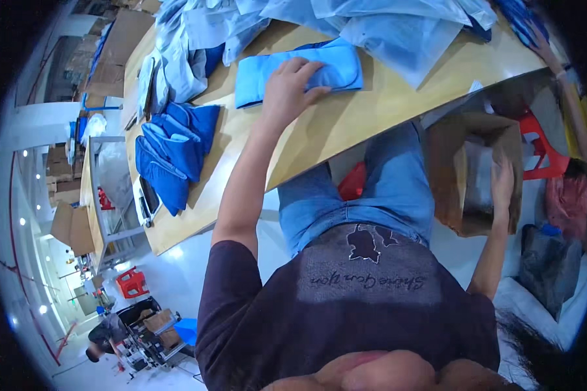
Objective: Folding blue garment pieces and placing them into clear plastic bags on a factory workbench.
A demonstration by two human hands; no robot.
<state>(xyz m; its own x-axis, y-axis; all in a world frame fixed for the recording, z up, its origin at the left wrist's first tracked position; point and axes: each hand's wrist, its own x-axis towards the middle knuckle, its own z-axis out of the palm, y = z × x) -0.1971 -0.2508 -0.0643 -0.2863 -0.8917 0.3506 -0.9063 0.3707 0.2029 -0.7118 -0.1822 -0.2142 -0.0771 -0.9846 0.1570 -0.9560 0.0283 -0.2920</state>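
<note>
A folded light-blue garment (339,68) lies flat on the wooden table in front of me. My left hand (293,88) rests on top of it, palm down, with fingers spread. Down at my right side stands a brown cardboard box (447,176) with its top open. Whitish plastic bags (479,173) show inside it. My right hand (501,182) reaches into the box mouth beside these bags, fingers stretched out and slightly blurred; I see nothing gripped in it.
Darker blue folded garments (176,146) lie at the table's left. Clear bags with garments (404,39) cover its far side. Another person's arm (557,72) reaches onto the table at far right. A red stool (544,153) and a dark bag (548,267) stand beyond the box.
</note>
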